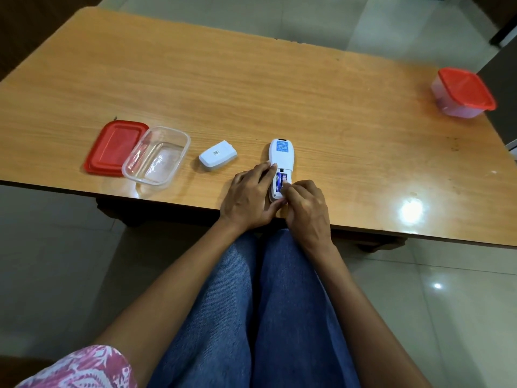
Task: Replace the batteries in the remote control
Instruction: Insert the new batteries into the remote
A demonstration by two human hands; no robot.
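A white remote control (281, 154) lies face down near the table's front edge, with its battery bay open. Two blue batteries (280, 181) sit side by side in the bay. My left hand (250, 196) grips the remote's left side and lower end. The fingertips of my right hand (306, 208) press on the right-hand battery. The white battery cover (217, 156) lies loose on the table, to the left of the remote.
An open clear plastic box (156, 156) stands left of the cover, its red lid (112, 147) beside it. A closed red-lidded box (463, 92) sits at the table's far right edge. The wooden table (251, 88) stretches away behind; my knees are below its front edge.
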